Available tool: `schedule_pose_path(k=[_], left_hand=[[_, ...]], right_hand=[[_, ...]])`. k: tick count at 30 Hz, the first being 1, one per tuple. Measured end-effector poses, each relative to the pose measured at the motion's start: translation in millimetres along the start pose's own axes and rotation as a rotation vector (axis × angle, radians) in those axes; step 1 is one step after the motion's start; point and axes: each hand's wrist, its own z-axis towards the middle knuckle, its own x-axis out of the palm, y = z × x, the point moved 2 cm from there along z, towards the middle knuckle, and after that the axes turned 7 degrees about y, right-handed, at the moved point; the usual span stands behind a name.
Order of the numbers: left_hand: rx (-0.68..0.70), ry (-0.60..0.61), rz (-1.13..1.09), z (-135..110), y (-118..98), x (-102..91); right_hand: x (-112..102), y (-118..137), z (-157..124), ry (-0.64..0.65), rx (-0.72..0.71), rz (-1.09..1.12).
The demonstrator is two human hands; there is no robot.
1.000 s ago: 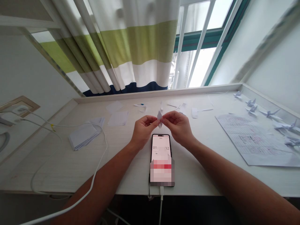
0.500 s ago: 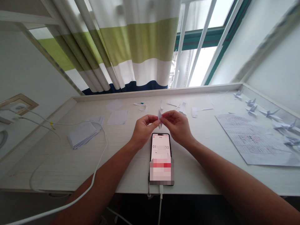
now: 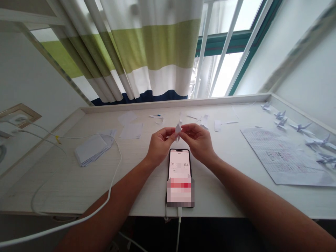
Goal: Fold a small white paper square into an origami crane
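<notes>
A small folded piece of white paper (image 3: 178, 128), pointed at the top and split into narrow points below, is pinched between both hands above the desk. My left hand (image 3: 159, 144) grips its left side between thumb and fingers. From the right, my right hand (image 3: 198, 140) pinches it the same way, with the fingertips of both hands almost meeting. Just below the hands lies a phone (image 3: 180, 171) with a lit screen showing large digits, part of it blurred out. Several folded paper cranes (image 3: 300, 127) stand along the desk's right side.
On the left are a stack of white paper (image 3: 90, 150) and a white cable (image 3: 119, 164) looping over my left forearm. Loose sheets (image 3: 131, 131) and paper scraps (image 3: 204, 121) lie behind the hands. A written sheet (image 3: 283, 155) lies at the right of the white desk (image 3: 141, 203).
The folded paper has turned slightly between my fingers, so its upper point shows broader. Both hands stay nearly in place, and the phone's last digits went from 03 to 04.
</notes>
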Motion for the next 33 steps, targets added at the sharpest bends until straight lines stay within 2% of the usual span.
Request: schedule_pose_path(k=[6, 14, 21, 25, 33], left_hand=[[-0.038, 0.033, -0.039, 0, -3, 3.3], [-0.07, -0.004, -0.017, -1, -4, -0.6], [-0.06, -0.017, 0.041, -1, -4, -2.2], [-0.072, -0.013, 0.069, -1, -3, -4.7], [-0.029, 0.008, 0.097, -3, -5, -0.3]], right_hand=[[0, 2, 0, 0.025, -0.018, 0.01], [0, -2, 1, 0.053, -0.034, -0.017], [-1, 7, -3, 0.136, -0.169, -0.342], [-2, 11, -3, 0.104, -0.276, -0.46], [-5, 9, -2, 0.072, -0.348, -0.607]])
